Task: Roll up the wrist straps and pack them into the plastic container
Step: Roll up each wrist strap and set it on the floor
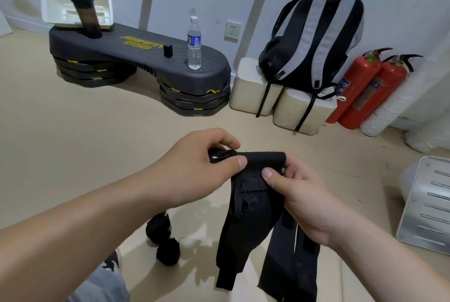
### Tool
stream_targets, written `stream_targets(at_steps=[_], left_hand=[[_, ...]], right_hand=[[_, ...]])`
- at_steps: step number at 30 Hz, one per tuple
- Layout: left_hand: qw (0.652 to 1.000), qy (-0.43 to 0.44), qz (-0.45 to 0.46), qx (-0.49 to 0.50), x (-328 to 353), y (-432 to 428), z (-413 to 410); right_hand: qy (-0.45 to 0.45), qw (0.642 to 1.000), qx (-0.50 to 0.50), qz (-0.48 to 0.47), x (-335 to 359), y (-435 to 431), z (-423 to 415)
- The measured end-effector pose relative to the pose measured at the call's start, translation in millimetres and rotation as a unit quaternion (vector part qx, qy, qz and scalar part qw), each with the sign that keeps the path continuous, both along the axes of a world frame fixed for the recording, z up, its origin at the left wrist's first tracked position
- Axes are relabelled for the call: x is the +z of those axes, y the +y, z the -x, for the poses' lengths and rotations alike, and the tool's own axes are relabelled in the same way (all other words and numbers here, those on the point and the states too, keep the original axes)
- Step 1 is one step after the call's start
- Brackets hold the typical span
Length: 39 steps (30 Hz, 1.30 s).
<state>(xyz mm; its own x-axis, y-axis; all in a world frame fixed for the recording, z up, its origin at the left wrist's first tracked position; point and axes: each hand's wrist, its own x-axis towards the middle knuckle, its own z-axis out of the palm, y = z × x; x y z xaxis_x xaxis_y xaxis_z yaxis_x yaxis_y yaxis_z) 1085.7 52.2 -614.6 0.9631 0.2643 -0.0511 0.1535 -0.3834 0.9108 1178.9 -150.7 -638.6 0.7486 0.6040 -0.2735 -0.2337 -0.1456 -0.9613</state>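
My left hand pinches one end of the black wrist strap between thumb and curled fingers; my right hand grips the other end of its rolled top edge, thumb pressed on the fabric. I hold the strap in the air above the floor, its loose tails hanging down; two rolled straps lie side by side on the floor beneath my left forearm.
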Motion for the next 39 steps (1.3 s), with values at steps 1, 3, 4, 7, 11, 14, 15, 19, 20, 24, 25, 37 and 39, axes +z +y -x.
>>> stream_targets(at_steps=[1,3,4,7,11,14,15,19,20,24,25,37,39], left_hand=[[1.000,-0.001,0.010,-0.014,-2,-2,0],[0.999,-0.005,0.016,-0.043,-5,-8,2],[0.999,-0.006,0.019,-0.048,-7,-11,2],[1.000,-0.003,0.005,-0.030,-9,-15,2],[1.000,-0.004,-0.007,-0.022,-8,-13,1],[1.000,-0.003,-0.003,-0.021,-8,-14,1],[1.000,-0.006,-0.005,-0.020,-8,-14,1],[0.998,0.001,-0.051,-0.021,-8,-15,2],[0.998,0.006,-0.062,-0.016,-9,-14,2],[0.994,-0.013,-0.108,0.017,-5,-9,-2],[0.993,-0.019,-0.111,0.027,-5,-8,-4],[0.996,-0.014,-0.083,-0.041,-3,-19,0],[0.996,-0.022,-0.072,-0.055,-4,-17,1]], right_hand=[[0.007,1.000,0.000,-0.003,0,0,0],[0.014,1.000,0.010,-0.006,1,-1,2],[0.014,1.000,0.016,-0.004,1,-1,4],[0.013,0.999,0.032,-0.001,1,0,7],[0.004,0.999,0.042,-0.008,3,2,9],[0.003,1.000,0.021,-0.006,1,4,10],[0.002,1.000,0.012,-0.005,0,4,9],[0.012,1.000,-0.027,0.009,-2,6,7],[0.014,0.999,-0.038,0.014,-2,6,6],[0.008,0.997,-0.076,0.027,-2,6,4],[0.002,0.996,-0.082,0.031,-1,6,4],[-0.034,0.995,-0.081,0.054,-2,8,10],[-0.032,0.995,-0.078,0.050,-1,6,8]])
